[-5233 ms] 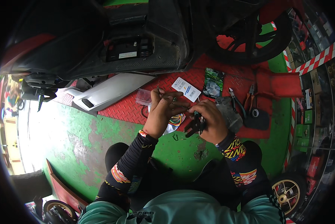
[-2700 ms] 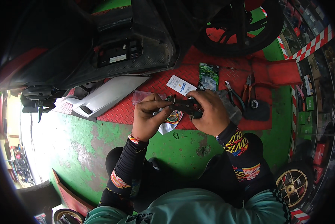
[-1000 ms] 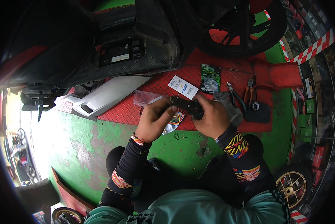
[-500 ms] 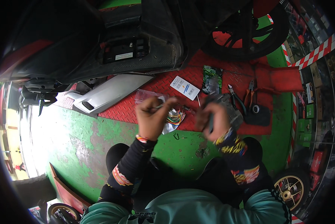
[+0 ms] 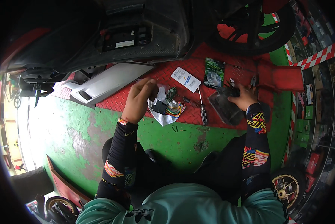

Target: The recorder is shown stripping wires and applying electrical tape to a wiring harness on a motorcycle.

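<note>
Fingers of the left hand (image 5: pixel 138 100) curl together, left of the coloured wires (image 5: pixel 177 109); whether they pinch anything cannot be told. Thumb and fingers of the right hand (image 5: pixel 246 97) stand around a dark tool (image 5: pixel 232 92), grip unclear, at the far edge of a clear bag (image 5: pixel 224 108). Between the hands, a screwdriver (image 5: pixel 203 114) lies on the red platform (image 5: pixel 119 100).

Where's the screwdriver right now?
In the head view, the screwdriver lies on the red platform, slightly right of centre, between the coloured wires and the greyish plastic packet by the right hand.
</note>
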### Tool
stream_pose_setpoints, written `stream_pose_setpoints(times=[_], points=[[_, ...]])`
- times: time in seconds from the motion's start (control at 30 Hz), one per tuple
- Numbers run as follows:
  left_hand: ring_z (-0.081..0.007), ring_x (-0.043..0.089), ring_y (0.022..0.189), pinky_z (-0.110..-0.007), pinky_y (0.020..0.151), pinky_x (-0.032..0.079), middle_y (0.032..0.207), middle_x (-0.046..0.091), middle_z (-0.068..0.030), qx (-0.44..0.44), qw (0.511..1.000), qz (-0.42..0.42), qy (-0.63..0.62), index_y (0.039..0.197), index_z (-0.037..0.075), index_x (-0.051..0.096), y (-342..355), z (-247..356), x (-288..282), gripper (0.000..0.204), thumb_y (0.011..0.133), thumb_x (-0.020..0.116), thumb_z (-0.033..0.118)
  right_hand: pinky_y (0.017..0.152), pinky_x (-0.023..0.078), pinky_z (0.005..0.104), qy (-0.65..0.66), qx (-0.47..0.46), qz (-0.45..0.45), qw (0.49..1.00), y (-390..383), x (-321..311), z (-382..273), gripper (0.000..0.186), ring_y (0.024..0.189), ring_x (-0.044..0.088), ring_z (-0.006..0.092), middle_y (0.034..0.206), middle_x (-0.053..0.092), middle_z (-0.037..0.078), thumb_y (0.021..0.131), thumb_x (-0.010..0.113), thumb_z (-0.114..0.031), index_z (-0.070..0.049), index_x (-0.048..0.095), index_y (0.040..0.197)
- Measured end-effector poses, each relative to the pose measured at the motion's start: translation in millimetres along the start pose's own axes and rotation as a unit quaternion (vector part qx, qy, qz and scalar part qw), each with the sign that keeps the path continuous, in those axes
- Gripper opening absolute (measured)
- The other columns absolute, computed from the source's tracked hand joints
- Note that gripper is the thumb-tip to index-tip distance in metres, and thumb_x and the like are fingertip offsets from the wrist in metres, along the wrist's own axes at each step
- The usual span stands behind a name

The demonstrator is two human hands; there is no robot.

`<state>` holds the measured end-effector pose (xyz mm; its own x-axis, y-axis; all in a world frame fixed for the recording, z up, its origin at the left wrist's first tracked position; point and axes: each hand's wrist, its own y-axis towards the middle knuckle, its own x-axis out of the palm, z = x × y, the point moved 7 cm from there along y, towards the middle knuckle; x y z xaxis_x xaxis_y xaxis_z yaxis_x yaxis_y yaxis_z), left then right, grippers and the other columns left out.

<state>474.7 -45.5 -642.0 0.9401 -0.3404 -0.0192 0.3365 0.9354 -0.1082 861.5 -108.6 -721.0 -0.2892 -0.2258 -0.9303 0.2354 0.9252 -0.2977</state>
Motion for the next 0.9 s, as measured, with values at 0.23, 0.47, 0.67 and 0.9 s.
stream_pose_setpoints(times=[0.23, 0.47, 0.67, 0.9], points=[[-0.0135, 0.061, 0.084, -0.031, 0.080, 0.049, 0.092, 0.069, -0.0080, -0.048, 0.978, -0.059, 0.196, 0.113, -0.005, 0.070, -4.4, -21.4, -2.6, 0.034, 0.103, 0.059, 0.026, 0.116, 0.024, 0.0512, -0.014, 0.014, -0.066, 0.998, -1.3, 1.4, -16.4, 0.088, 0.133, 0.039, 0.0449, 0.133, 0.059, 0.026, 0.070, 0.081, -0.062, -0.007, 0.056, 0.133], [-0.0149, 0.067, 0.090, -0.033, 0.083, 0.053, 0.098, 0.074, -0.0134, -0.055, 0.964, -0.115, 0.233, 0.115, -0.004, 0.071, -2.2, -31.5, 7.7, 0.030, 0.100, 0.062, 0.020, 0.113, 0.031, 0.0472, 0.070, 0.050, -0.092, 0.992, 9.3, 17.6, 9.1, 0.088, 0.128, 0.047, 0.0410, 0.127, 0.061, 0.027, 0.071, 0.086, -0.057, -0.005, 0.054, 0.134], [-0.0132, 0.066, 0.081, -0.030, 0.076, 0.052, 0.092, 0.073, -0.0093, -0.082, 0.968, -0.047, 0.232, 0.111, -0.004, 0.072, 4.0, -38.4, -8.1, 0.030, 0.099, 0.064, 0.022, 0.094, 0.050, 0.0416, 0.020, -0.013, 0.071, 0.997, 6.3, -3.5, -21.0, 0.073, 0.112, 0.064, 0.0335, 0.118, 0.068, 0.017, 0.076, 0.086, -0.047, -0.005, 0.058, 0.128], [-0.0160, 0.064, 0.068, -0.032, 0.065, 0.053, 0.082, 0.070, -0.0114, -0.037, 0.986, 0.120, 0.111, 0.109, -0.007, 0.070, -1.0, -26.3, -22.4, 0.035, 0.101, 0.062, 0.026, 0.072, 0.055, 0.0374, 0.303, -0.194, -0.034, 0.932, -14.1, 37.3, -124.3, 0.027, 0.082, 0.073, 0.0261, 0.086, 0.075, 0.013, 0.090, 0.075, -0.029, -0.004, 0.071, 0.100]])
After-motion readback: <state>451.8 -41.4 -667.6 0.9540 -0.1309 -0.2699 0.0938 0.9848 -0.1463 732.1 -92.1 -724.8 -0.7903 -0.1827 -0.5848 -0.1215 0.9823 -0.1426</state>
